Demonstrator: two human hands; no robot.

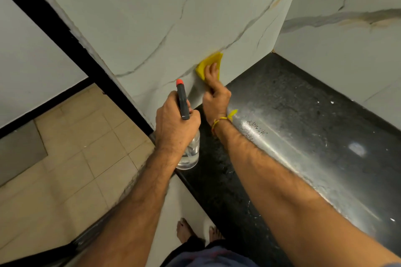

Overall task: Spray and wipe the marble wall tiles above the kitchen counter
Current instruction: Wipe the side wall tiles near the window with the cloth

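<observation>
Right hand: the right hand point(216, 97) presses a folded yellow cleaning cloth point(210, 65) flat against the white grey-veined marble wall tiles point(152, 17), fingers fairly straight and spread over the cloth.
Cloth: it lies on the wall low down, just above the near-left end of the counter, on a grey vein of the tile.
Left hand: the left hand point(173, 123) grips a clear plastic spray bottle with a black head and red nozzle tip point(183, 102), fingers curled round its neck and the nozzle pointing up toward the wall.
Bottle: its clear body point(191, 154) hangs below the fist, over the front-left corner of the counter; whether it touches the counter I cannot tell.
Counter: the polished black stone kitchen counter point(303, 125) runs back to the corner where two tiled walls meet, its surface streaked with glare and small white specks.
Wrist: a yellow and orange thread band point(221, 121) is tied round the right wrist.
Floor: beige floor tiles point(76, 158) lie to the left, and two bare feet point(184, 230) stand below the counter's front edge.
</observation>
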